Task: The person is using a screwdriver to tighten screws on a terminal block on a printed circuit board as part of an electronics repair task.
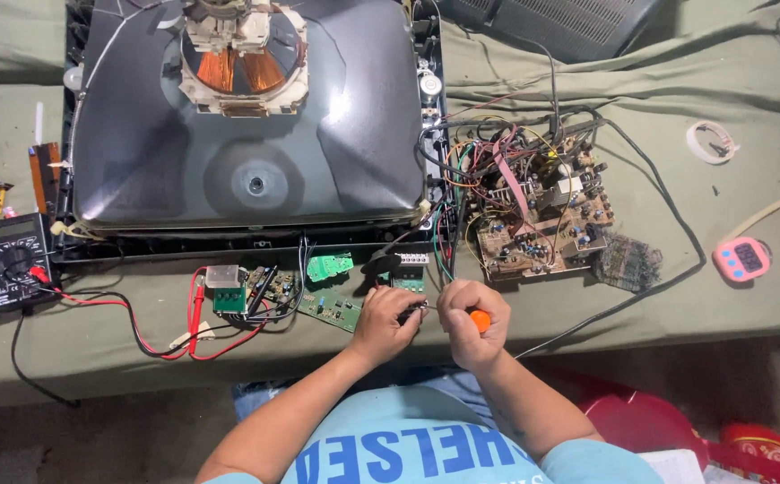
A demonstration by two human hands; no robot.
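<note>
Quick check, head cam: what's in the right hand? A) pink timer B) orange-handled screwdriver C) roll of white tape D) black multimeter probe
B: the right hand is closed around an orange-handled screwdriver, its shaft pointing toward the left hand near the green circuit board; the pink timer lies apart on the table.

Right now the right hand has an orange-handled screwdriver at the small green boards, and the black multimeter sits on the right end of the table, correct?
Not quite. The head view shows the black multimeter on the left end of the table, not the right. The rest holds: the right hand has its grip on the orange-handled screwdriver at the small green boards.
</note>
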